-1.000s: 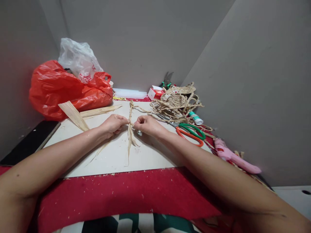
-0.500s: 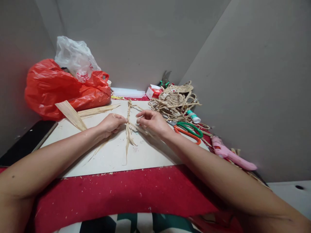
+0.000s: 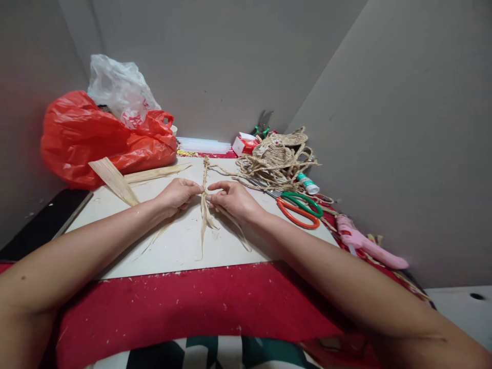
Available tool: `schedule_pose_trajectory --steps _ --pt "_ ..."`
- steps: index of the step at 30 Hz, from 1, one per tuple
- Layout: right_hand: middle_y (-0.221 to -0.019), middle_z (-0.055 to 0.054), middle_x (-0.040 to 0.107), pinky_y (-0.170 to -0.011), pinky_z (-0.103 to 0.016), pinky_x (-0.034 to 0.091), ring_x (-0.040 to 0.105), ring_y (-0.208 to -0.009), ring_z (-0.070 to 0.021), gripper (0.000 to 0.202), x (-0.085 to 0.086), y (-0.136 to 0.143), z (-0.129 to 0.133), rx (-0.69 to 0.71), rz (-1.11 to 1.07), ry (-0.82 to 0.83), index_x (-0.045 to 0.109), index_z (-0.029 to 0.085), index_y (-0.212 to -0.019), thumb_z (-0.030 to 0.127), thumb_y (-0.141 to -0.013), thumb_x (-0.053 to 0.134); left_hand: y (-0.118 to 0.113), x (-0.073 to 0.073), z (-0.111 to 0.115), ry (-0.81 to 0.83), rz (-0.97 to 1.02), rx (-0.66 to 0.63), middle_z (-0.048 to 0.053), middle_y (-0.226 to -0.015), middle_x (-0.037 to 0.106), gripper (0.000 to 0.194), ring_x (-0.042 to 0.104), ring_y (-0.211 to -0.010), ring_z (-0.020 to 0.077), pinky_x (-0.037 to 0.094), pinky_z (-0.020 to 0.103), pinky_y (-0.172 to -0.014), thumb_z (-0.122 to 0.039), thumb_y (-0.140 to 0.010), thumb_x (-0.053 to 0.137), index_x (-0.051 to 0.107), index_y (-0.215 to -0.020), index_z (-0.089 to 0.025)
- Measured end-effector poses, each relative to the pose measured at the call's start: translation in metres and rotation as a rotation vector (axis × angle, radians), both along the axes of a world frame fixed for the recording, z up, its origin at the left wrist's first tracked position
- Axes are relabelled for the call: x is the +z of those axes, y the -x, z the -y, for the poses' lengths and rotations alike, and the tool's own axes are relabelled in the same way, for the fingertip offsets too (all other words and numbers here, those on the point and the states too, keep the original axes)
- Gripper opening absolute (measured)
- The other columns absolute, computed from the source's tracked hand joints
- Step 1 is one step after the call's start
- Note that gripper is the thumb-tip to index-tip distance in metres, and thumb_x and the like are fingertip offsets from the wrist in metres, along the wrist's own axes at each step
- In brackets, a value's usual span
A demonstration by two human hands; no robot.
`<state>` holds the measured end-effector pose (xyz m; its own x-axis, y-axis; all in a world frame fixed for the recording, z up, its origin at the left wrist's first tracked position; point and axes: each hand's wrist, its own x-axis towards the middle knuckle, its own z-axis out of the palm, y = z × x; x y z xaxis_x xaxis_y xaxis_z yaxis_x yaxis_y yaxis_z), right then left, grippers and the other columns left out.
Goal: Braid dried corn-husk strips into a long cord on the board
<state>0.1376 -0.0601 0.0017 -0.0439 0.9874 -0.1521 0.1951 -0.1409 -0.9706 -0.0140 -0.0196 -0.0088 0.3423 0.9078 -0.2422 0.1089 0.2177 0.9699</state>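
Observation:
A braided cord of dry husk (image 3: 205, 171) stands out from the middle of the white board (image 3: 154, 261), its loose strips (image 3: 204, 220) fanning down toward the front. My left hand (image 3: 179, 196) pinches the cord's lower end from the left, thumb and forefinger together. From the right, my right hand (image 3: 232, 201) grips a husk strip close beside that point; the strip's tail (image 3: 244, 240) trails below the palm. Both sets of fingertips almost meet. Wide flat husk pieces (image 3: 113, 179) lie left of my left hand.
Red plastic bag (image 3: 84, 138) and clear bag (image 3: 119, 84) at back left. Coiled rope (image 3: 279, 159), scissors (image 3: 300, 210), a green-white tube (image 3: 307, 183) and pink glue gun (image 3: 369, 246) on the right. A dark flat object (image 3: 42, 223) lies at left; grey walls surround the board.
My right hand has moved left and slightly down to the cord, close to my left fingertips. The strip's tail now hangs in view below it. My left hand keeps its pinch.

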Motion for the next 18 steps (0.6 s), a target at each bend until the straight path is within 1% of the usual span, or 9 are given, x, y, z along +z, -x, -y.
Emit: schedule_pose_trajectory --steps 2,4,6,9,12,15,18 --pt "-0.052 0.001 0.056 -0.049 -0.022 0.04 0.05 -0.046 -0.0093 0.016 -0.007 0.0 -0.004 0.014 -0.012 0.001 0.058 0.013 -0.081 0.017 -0.068 0.067 0.0 0.001 0.0 0.007 0.004 0.003 -0.009 -0.036 0.027 0.014 0.018 -0.032 0.0025 0.009 0.021 -0.036 -0.018 -0.073 0.06 0.056 -0.06 -0.014" --pt "-0.053 0.0 0.056 -0.051 -0.022 0.04 0.05 -0.048 -0.0092 0.008 -0.012 0.0 -0.008 0.04 0.02 -0.025 0.06 0.012 -0.072 0.018 -0.069 0.064 0.0 0.002 0.001 0.015 0.006 0.001 -0.009 -0.036 0.027 0.013 0.019 -0.032 0.0024 0.009 0.021 -0.036 -0.018 -0.073 0.059 0.056 -0.061 -0.014" --pt "-0.053 -0.001 0.055 -0.051 -0.022 0.038 0.047 -0.048 -0.0088 0.009 -0.014 -0.002 -0.01 0.041 0.091 -0.05 0.06 0.011 -0.067 0.02 -0.07 0.062 0.0 0.002 0.001 0.018 0.005 0.0 -0.008 -0.037 0.027 0.013 0.019 -0.032 0.0024 0.009 0.021 -0.036 -0.017 -0.073 0.059 0.056 -0.061 -0.013" --pt "-0.055 0.0 0.055 -0.05 -0.023 0.034 0.043 -0.048 -0.0085 0.014 -0.012 -0.005 -0.012 0.046 0.224 -0.101 0.062 0.011 -0.066 0.024 -0.069 0.061 0.0 0.003 0.001 0.019 0.003 -0.002 -0.008 -0.037 0.027 0.014 0.019 -0.032 0.0022 0.008 0.021 -0.037 -0.017 -0.073 0.059 0.055 -0.06 -0.013" --pt "-0.056 0.002 0.053 -0.052 -0.023 0.032 0.041 -0.052 -0.009 0.018 -0.009 -0.009 -0.013 0.128 0.362 -0.201 0.062 0.012 -0.067 0.028 -0.071 0.058 0.001 0.002 0.001 0.021 -0.003 -0.007 -0.009 -0.038 0.027 0.014 0.018 -0.033 0.0022 0.007 0.022 -0.038 -0.017 -0.074 0.059 0.056 -0.061 -0.013" --pt "-0.056 0.003 0.049 -0.054 -0.022 0.032 0.041 -0.055 -0.0096 0.019 -0.008 -0.01 -0.015 0.199 0.494 -0.31 0.057 0.013 -0.063 0.026 -0.076 0.051 0.001 0.0 0.001 -0.008 -0.013 -0.029 -0.008 -0.039 0.028 0.014 0.019 -0.034 0.0024 0.008 0.022 -0.038 -0.02 -0.074 0.06 0.056 -0.062 -0.014" --pt "-0.057 0.002 0.051 -0.055 -0.022 0.032 0.044 -0.056 -0.01 0.018 -0.007 -0.009 -0.016 0.215 0.606 -0.33 0.053 0.014 -0.063 0.021 -0.078 0.047 0.0 -0.003 0.001 -0.057 -0.038 -0.043 -0.008 -0.039 0.03 0.014 0.02 -0.035 0.0028 0.01 0.023 -0.039 -0.024 -0.074 0.061 0.059 -0.065 -0.014"
